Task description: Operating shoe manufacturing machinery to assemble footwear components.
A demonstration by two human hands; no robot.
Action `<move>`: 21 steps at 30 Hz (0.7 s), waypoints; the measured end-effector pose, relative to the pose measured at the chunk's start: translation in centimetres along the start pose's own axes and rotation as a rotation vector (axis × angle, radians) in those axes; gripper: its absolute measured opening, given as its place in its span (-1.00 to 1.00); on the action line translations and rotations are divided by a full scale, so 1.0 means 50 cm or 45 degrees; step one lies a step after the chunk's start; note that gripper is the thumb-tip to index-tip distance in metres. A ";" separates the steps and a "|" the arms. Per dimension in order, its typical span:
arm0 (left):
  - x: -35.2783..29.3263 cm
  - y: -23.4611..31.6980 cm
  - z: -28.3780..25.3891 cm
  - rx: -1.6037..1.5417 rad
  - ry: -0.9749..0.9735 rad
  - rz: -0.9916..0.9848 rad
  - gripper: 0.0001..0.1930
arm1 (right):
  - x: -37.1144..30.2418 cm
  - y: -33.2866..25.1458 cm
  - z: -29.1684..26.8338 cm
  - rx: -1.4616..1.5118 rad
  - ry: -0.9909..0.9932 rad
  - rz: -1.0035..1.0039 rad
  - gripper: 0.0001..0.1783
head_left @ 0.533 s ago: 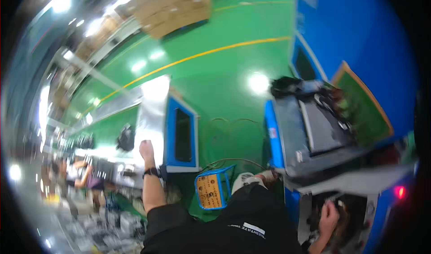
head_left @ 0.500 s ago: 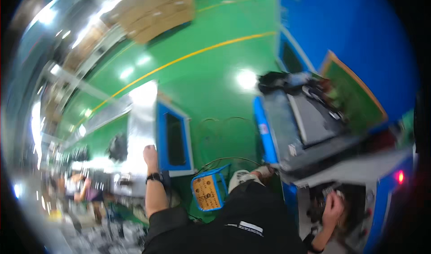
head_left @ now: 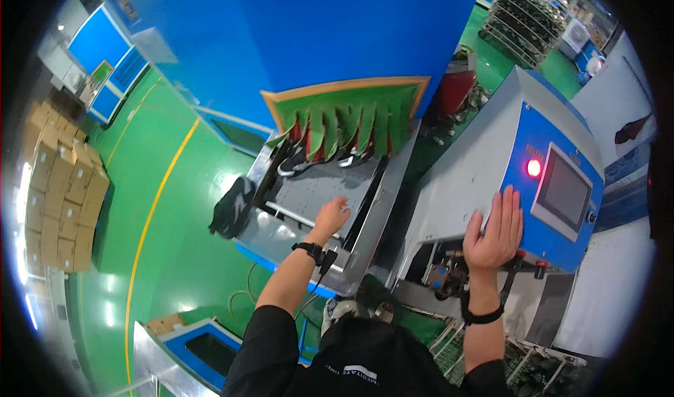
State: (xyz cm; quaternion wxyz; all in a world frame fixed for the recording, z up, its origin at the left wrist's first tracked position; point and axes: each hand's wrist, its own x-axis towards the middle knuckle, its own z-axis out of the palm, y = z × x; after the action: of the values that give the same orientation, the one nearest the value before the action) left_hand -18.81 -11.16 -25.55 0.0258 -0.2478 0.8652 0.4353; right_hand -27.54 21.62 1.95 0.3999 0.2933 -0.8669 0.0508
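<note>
At left, a black, shoe-like bundle (head_left: 233, 207) rests on the edge of a grey conveyor (head_left: 316, 189). Next, a dark shoe (head_left: 298, 161) with a white sole edge lies on the belt, partly under a green strip curtain (head_left: 382, 127), its long axis slanting across. It is ahead and slightly left of the left hand (head_left: 333, 216), the nearer one, whose fingers bend loosely around nothing visible; belt contact is unclear. Rightward, the right hand (head_left: 493, 234), flat, fingers together, appears empty before a blue control panel (head_left: 554, 134) with a red light (head_left: 533, 167).
</note>
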 end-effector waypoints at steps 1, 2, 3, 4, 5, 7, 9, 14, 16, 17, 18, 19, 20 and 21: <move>0.052 0.006 0.015 -0.002 -0.017 0.019 -0.50 | -0.002 -0.001 0.006 -0.024 -0.001 0.010 -0.50; 0.105 0.013 0.038 0.096 0.085 0.072 -0.44 | -0.007 0.000 0.009 -0.062 0.011 0.021 -0.55; 0.148 -0.004 0.043 0.206 0.204 0.109 -0.35 | -0.008 -0.012 0.009 -0.072 0.025 0.034 -0.59; 0.207 -0.046 0.029 0.218 0.265 0.231 -0.24 | -0.006 -0.021 0.008 -0.070 -0.005 0.010 -0.58; 0.254 -0.069 0.034 0.299 0.347 0.263 -0.21 | -0.010 -0.023 0.011 -0.071 -0.003 -0.016 -0.56; 0.338 -0.057 0.039 0.398 0.353 0.070 -0.15 | -0.018 -0.015 0.013 -0.123 -0.034 -0.035 -0.53; 0.387 -0.012 0.057 0.340 0.117 -0.114 -0.17 | -0.024 -0.004 0.011 -0.161 -0.091 -0.045 -0.48; 0.435 -0.099 0.033 0.620 0.216 -0.157 -0.35 | -0.018 -0.023 0.019 -0.120 -0.086 -0.046 -0.45; 0.427 -0.048 0.079 0.824 0.138 -0.089 -0.32 | -0.021 -0.008 0.016 -0.132 -0.087 -0.039 -0.45; 0.400 -0.033 0.090 0.769 0.160 -0.015 -0.27 | -0.020 -0.003 0.018 -0.146 -0.077 -0.041 -0.45; 0.365 -0.020 0.095 0.715 0.190 0.056 -0.23 | -0.020 -0.001 0.020 -0.131 -0.064 -0.035 -0.47; 0.327 0.031 0.089 0.621 0.153 0.063 -0.14 | -0.023 0.003 0.021 -0.133 -0.054 -0.021 -0.49; 0.294 0.042 0.061 0.568 0.115 0.038 -0.12 | -0.020 -0.004 0.022 -0.127 -0.026 -0.017 -0.49; 0.266 0.053 0.025 0.362 0.066 0.020 -0.15 | -0.012 -0.009 0.025 -0.102 0.021 -0.017 -0.52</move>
State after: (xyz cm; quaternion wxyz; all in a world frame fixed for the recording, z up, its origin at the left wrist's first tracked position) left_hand -31.88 -14.29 -27.84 0.0348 -0.2459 0.9204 0.3021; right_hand -27.82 21.12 0.59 0.4186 0.2825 -0.8629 0.0157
